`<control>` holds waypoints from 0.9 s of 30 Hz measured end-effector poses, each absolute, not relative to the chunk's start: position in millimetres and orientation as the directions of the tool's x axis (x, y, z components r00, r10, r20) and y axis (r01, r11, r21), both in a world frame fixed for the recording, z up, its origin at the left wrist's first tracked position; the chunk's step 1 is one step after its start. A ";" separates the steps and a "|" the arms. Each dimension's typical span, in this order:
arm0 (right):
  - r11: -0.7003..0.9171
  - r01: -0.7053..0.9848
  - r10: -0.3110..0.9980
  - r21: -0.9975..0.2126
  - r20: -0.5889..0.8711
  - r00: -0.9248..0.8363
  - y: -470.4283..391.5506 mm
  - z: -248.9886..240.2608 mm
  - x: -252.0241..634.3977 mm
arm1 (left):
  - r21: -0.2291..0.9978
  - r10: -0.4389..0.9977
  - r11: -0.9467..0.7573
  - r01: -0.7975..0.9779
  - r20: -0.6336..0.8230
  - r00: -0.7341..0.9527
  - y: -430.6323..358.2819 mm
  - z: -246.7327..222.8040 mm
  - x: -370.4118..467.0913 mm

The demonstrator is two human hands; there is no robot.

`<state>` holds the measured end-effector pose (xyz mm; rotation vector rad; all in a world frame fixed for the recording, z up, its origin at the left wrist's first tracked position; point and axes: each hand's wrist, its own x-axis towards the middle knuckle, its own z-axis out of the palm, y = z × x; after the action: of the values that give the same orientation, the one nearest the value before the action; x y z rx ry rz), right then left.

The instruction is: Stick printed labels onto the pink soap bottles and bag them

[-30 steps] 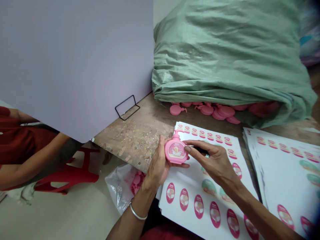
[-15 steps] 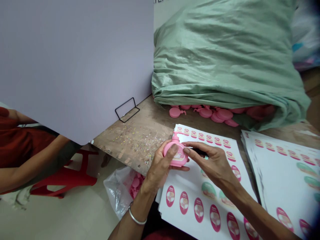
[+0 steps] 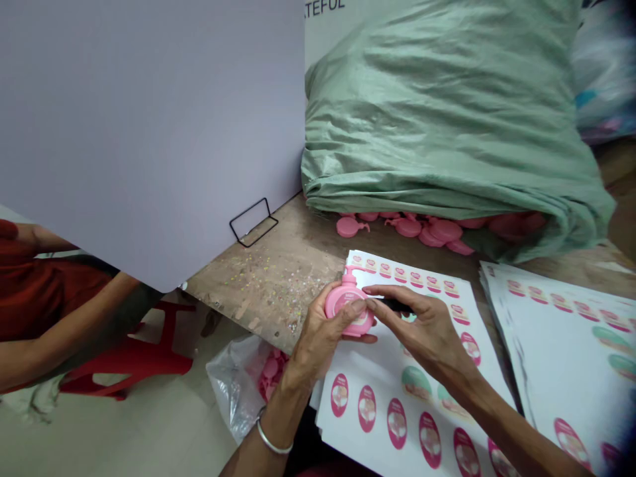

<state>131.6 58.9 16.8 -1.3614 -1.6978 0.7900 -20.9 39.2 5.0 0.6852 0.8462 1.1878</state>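
A small pink pump bottle [image 3: 349,306] with a label on its front is held upright over the sticker sheets. My left hand [image 3: 322,324] wraps round it from the left, its thumb lying across the label. My right hand [image 3: 422,315] touches the bottle's right edge with thumb and forefinger; a dark thin object [image 3: 397,305] shows behind these fingers. Under the hands lies a stack of white sheets [image 3: 368,457] with rows of pink oval and green stickers.
A second sheet stack [image 3: 551,358] lies to the right. Pink bottles [image 3: 442,230] spill from a green sack [image 3: 447,119] behind. A grey panel [image 3: 149,132] and wire stand [image 3: 253,222] are left, with a person's arm [image 3: 64,331], red stool [image 3: 134,361] and plastic bag [image 3: 238,381].
My left thumb has moved down and right across the label, towards my right fingertips. The view has shifted slightly.
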 end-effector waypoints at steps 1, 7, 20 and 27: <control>0.251 0.499 0.968 -0.829 0.225 -0.112 58.9 15.9 132.4 | 0.830 0.970 0.241 -0.502 -0.196 0.142 39.2 3.6 -20.1; 0.353 0.843 0.868 -0.406 0.478 -0.133 61.7 6.9 139.9 | 0.881 0.982 0.166 -0.443 -0.189 -0.006 39.5 -2.5 -15.5; 0.207 0.674 0.970 -0.709 0.238 -0.048 129.9 -21.0 143.3 | 0.985 0.923 0.138 0.099 -0.092 -0.375 38.2 -12.5 -52.9; 0.142 0.841 0.989 -0.523 0.099 -0.106 265.4 -26.0 162.6 | 0.811 0.914 0.190 0.553 0.060 -0.401 67.7 -60.6 -107.6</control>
<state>162.6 265.4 -26.0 -1.7506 -2.0043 0.4736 -107.6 67.7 -60.6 1.3707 2.0306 1.0930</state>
